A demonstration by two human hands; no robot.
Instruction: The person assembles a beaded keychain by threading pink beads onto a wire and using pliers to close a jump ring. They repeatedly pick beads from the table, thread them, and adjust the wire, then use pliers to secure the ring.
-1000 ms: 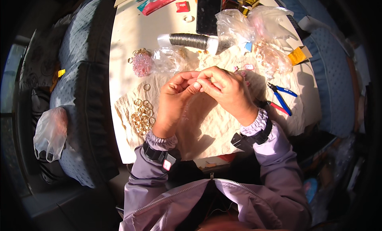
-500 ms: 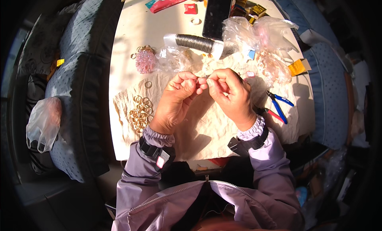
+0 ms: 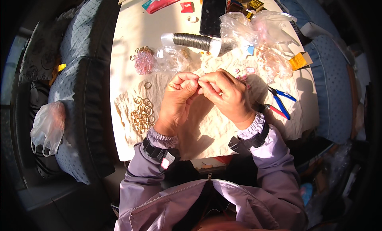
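Above the cloth, my left hand point(image 3: 180, 96) and my right hand point(image 3: 227, 94) meet fingertip to fingertip. Both hands pinch with thumb and forefinger; whatever sits between them is too small to make out. Left of my left hand lies a heap of gold-coloured rings point(image 3: 142, 115), with a single ring point(image 3: 148, 85) apart from it. Beyond that hand is a cluster of pink beads point(image 3: 143, 62). A spool of dark wire point(image 3: 193, 41) lies past my fingertips. Blue-handled cutters point(image 3: 281, 102) rest to the right of my right hand.
A crumpled beige cloth point(image 3: 187, 147) covers the near part of the white table point(image 3: 155, 24). Clear plastic bags point(image 3: 238, 28) lie at the right rear, beside a black phone point(image 3: 213, 16). A yellow box point(image 3: 298, 62) stands near the right edge. Padded blue seats flank both sides.
My right hand's fingers have closed in against my left fingertips, narrowing the gap between the hands. Small pink pieces beyond my right hand now show. The view has shifted slightly.
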